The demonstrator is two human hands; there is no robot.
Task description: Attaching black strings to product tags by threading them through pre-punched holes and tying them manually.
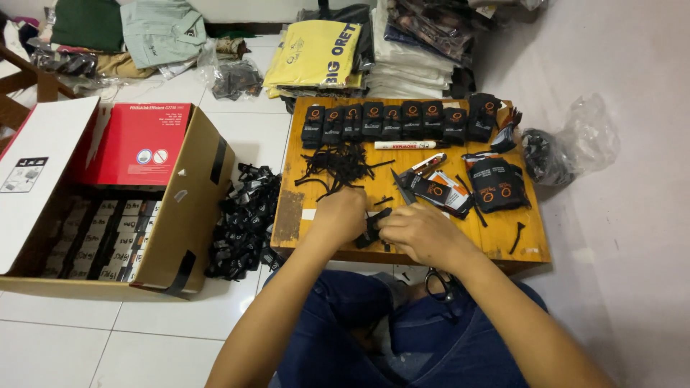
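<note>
1. Both hands meet at the near edge of the low wooden table [503, 241]. The left hand [339, 215] is curled into a loose fist around one end of a small black tag bundle [374, 224], and the right hand [420, 231] pinches its other end, fingers closed on it.
2. The bundle sits just above the table edge, between the two hands. Its long axis looks to run diagonally, the low end toward the left hand and the upper end toward the right, but the fingers hide most of it, so that's a rough read.
3. Risk-wise, I'd say the grip is the weak spot: the bundle is small and held right at the edge, so a slip could drop it onto the lap or the tile floor [57, 345].
4. The pile of loose black strings [338, 167] sits just beyond the hands, and a careless sweep could drag them off.
5. The heap of black tags [241, 223] on the floor lies beside the cardboard box [183, 215], so a dropped piece could easily get lost in it.
</note>
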